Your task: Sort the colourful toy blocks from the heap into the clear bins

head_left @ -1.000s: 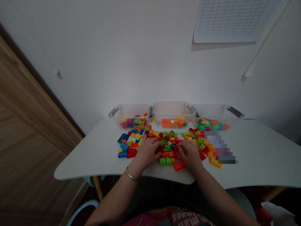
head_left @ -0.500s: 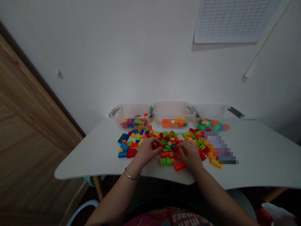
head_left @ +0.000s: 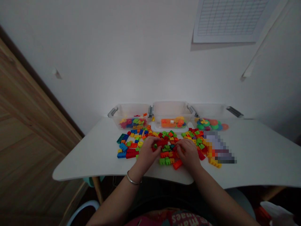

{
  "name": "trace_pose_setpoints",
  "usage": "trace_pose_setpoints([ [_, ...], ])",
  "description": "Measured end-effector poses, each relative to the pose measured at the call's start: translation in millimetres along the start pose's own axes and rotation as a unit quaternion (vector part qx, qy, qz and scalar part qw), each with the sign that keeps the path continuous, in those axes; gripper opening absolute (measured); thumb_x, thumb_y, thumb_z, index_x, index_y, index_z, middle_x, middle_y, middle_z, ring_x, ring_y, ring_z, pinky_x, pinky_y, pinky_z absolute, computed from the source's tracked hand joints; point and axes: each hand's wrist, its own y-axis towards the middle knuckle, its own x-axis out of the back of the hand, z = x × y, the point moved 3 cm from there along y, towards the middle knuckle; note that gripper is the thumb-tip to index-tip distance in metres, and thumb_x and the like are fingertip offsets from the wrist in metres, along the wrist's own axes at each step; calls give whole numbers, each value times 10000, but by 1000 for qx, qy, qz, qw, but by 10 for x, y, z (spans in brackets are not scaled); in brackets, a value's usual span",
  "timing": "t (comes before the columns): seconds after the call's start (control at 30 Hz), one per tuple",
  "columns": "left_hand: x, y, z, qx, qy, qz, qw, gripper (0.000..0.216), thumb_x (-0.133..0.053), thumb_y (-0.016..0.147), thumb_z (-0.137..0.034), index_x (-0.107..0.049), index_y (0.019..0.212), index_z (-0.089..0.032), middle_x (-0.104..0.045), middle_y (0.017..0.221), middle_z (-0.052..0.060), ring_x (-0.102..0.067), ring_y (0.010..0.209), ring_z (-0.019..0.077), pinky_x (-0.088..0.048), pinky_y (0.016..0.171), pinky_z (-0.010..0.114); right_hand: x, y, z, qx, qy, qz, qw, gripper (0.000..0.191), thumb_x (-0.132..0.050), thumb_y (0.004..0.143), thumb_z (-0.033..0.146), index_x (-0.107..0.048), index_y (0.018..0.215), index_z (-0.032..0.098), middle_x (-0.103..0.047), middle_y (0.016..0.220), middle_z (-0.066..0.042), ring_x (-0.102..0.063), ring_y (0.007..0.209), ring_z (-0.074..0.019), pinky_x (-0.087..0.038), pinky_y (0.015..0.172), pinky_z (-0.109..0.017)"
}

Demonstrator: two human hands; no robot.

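My left hand (head_left: 148, 152) is at the middle of the brick pile, with a silver bangle on its wrist. Its thumb and fingers are closed around a red toy brick (head_left: 161, 142). Across from it my right hand (head_left: 188, 152) has its fingers curled and pinched together; what lies in them is hidden. Just below and between the hands are an orange brick (head_left: 165, 154) and a green brick (head_left: 167, 161). A red-orange brick (head_left: 177, 164) rests by the heel of my right hand.
Three clear bins, the left bin (head_left: 133, 110), middle bin (head_left: 170, 108) and right bin (head_left: 209, 110), stand against the wall with toy pieces inside. Blue bricks (head_left: 122, 150) lie left on the white table (head_left: 84, 160). Yellow bricks (head_left: 215, 162) and a pixelated patch are at the right.
The red brick now shows plainly between my left thumb and fingers, where before it was mostly covered. My right hand has barely moved. The whole view has shifted slightly.
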Motion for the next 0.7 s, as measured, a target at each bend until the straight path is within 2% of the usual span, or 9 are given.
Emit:
trace_pose_setpoints([
  [0.2,-56,-34,-75,11,-25,39,999,212,-607,761,-98,-602,946,-202,-644,986,33,-606,958,177,-504,897,349,83,82,38,18,44,11,999,203,-532,856,226,-674,1000,238,-725,989,-52,-634,968,-234,-463,912,-440],
  [0.3,-52,-39,-77,34,-15,31,999,225,-623,771,-112,-613,978,-199,-664,1013,38,-613,993,188,-486,933,368,109,131,75,41,88,39,994,261,-548,842,222,-661,1075,245,-715,1059,-56,-626,1017,-233,-463,937,-442],
  [0.4,-41,-31,-72,48,9,21,999,234,-635,777,-115,-633,997,-195,-677,1030,44,-610,1024,201,-470,958,389,113,157,101,40,114,52,991,260,-581,832,254,-658,1080,237,-712,1042,-70,-633,998,-239,-480,913,-438],
  [0.57,-34,-9,-80,16,67,27,997,264,-626,811,-156,-630,1070,-204,-681,1069,57,-605,1049,224,-467,969,417,118,227,140,26,108,60,992,207,-603,816,271,-674,1007,236,-717,958,-72,-648,915,-241,-504,845,-421],
  [0.7,0,-7,-26,-15,162,37,986,356,-623,837,-232,-584,1189,-196,-648,1183,94,-572,1129,266,-438,1008,467,230,462,85,21,80,5,997,201,-587,815,302,-680,973,220,-712,939,-82,-636,906,-244,-498,840,-418],
])
